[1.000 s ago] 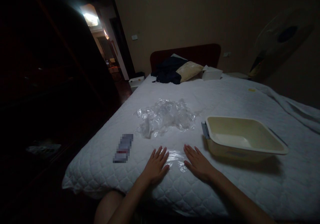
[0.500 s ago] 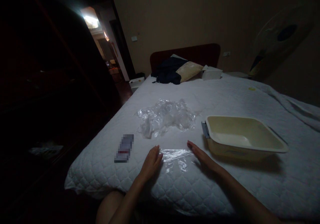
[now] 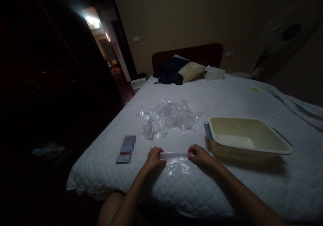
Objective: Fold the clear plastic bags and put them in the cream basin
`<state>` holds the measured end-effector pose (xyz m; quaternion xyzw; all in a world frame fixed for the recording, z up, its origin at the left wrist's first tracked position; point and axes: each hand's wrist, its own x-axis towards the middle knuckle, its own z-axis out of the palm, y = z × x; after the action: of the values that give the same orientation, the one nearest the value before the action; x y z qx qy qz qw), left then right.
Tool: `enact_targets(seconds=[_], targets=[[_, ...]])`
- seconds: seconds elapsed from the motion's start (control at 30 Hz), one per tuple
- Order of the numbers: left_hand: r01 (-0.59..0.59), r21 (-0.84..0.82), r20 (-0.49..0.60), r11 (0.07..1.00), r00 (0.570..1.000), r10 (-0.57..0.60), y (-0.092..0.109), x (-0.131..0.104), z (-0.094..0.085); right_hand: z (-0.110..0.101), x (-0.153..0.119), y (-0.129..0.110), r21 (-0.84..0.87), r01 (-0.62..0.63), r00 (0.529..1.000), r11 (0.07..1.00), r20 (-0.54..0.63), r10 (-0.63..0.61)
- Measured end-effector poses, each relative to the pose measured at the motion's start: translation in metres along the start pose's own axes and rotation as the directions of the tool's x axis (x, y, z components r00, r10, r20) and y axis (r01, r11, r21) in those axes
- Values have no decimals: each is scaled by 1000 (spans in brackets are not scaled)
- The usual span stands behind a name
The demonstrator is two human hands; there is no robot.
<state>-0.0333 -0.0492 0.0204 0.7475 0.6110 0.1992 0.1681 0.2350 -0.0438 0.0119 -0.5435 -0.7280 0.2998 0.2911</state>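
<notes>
A clear plastic bag [image 3: 178, 163] lies near the front edge of the white quilted bed, its far edge folded into a narrow strip. My left hand [image 3: 155, 157] pinches the left end of that strip with curled fingers. At the strip's right end, my right hand [image 3: 198, 155] grips it between thumb and fingers. Beyond both hands, a crumpled pile of clear plastic [image 3: 169, 116] rests on the bed.
To the right stands a cream plastic tub [image 3: 249, 137] with grey handles. A blurred-out flat object [image 3: 126, 149] lies left of my left hand. Dark cloth [image 3: 171, 71], a beige pillow [image 3: 191, 72] and a white box [image 3: 215, 73] are by the headboard [image 3: 209, 52].
My fingers were stretched out flat at both ends of the plastic; now they have curled and closed on it. The far edge of the plastic is slightly raised and rolled between my hands.
</notes>
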Motion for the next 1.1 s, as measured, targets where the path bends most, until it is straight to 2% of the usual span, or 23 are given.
enact_targets(seconds=[0.07, 0.13, 0.23, 0.3, 0.4, 0.5, 0.57, 0.7, 0.77, 0.87, 0.97, 1.1], targets=[[9, -53, 8, 999, 1000, -9, 2, 0, -1, -1, -1, -5, 20, -6, 1000, 1000, 23, 6], [21, -218, 49, 976, 999, -10, 2, 0, -1, -2, -2, -8, 82, -15, 999, 997, 35, 12], [37, -516, 110, 856, 994, 23, 2, 1, 0, -4, -3, -9, 204, -35, 999, 978, 13, 33], [40, -642, 110, 766, 993, 40, 2, 2, 2, -5, -4, -9, 267, -42, 999, 963, 6, 42], [67, -744, 90, 665, 996, 0, 3, 3, 9, -7, -7, -8, 279, -27, 999, 960, 30, 19], [99, -763, 44, 639, 994, -101, 5, 3, 15, -8, -10, -7, 234, -4, 1000, 972, -1, 4], [96, -737, 12, 669, 992, -129, 7, 2, 16, -8, -12, -7, 210, 7, 1000, 978, -22, -2], [49, -660, -11, 750, 997, -75, 8, -6, 15, -9, -13, -6, 163, 53, 998, 985, -30, -49], [-16, -596, -33, 803, 999, -4, 5, -9, 13, -10, -14, -5, 129, 89, 995, 988, -50, -83], [-181, -422, -83, 888, 983, 161, -2, -14, 9, -12, -20, -4, 52, 176, 981, 983, -96, -171], [-339, -181, -122, 923, 939, 321, -6, -19, 5, -16, -29, -5, -56, 281, 955, 958, -85, -285], [-550, 124, -81, 826, 824, 561, -6, -27, 1, -19, -40, -3, -282, 385, 910, 879, -45, -413]])
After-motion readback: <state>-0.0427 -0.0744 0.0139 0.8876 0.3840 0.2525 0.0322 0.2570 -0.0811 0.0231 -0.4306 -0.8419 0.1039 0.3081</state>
